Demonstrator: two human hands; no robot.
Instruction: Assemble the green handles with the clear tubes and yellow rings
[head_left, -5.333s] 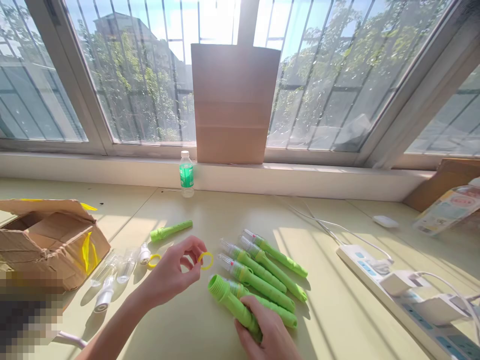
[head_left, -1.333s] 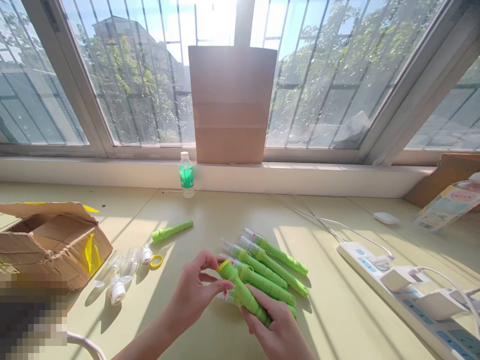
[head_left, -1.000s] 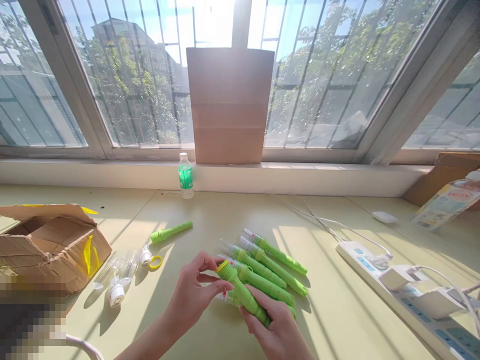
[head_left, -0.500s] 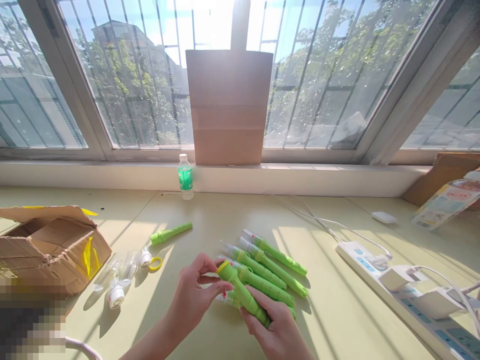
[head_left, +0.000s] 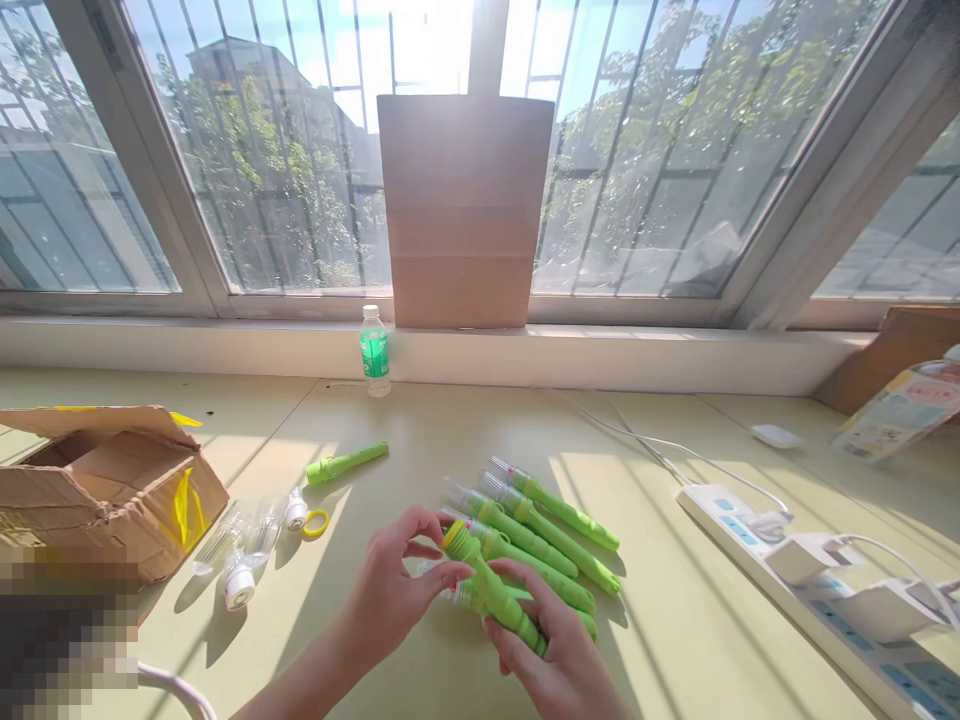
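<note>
My right hand (head_left: 559,640) is closed around the lower part of a green plastic tube (head_left: 499,600) with a threaded neck, tilted up to the left. A yellow ring (head_left: 453,537) sits at the tube's upper end. Thumb and index finger of my left hand (head_left: 405,575) pinch around that end at the ring. Behind the held tube, several similar green tubes with clear tops (head_left: 566,512) lie side by side on the table. One more green tube (head_left: 347,463) without a clear top lies farther left, near a loose yellow ring (head_left: 316,523).
Left of my hands lie white caps (head_left: 240,588) and clear plastic covers (head_left: 262,530), beside an open cardboard box (head_left: 112,500). A bottle with a green label (head_left: 375,352) stands by the window. On the right is a white power strip (head_left: 739,545) with plugs and cables.
The view has shifted slightly, moving everything a little to the right. My right hand's fingers have shifted on the tube, which has turned slightly. Both hands stay on it.
</note>
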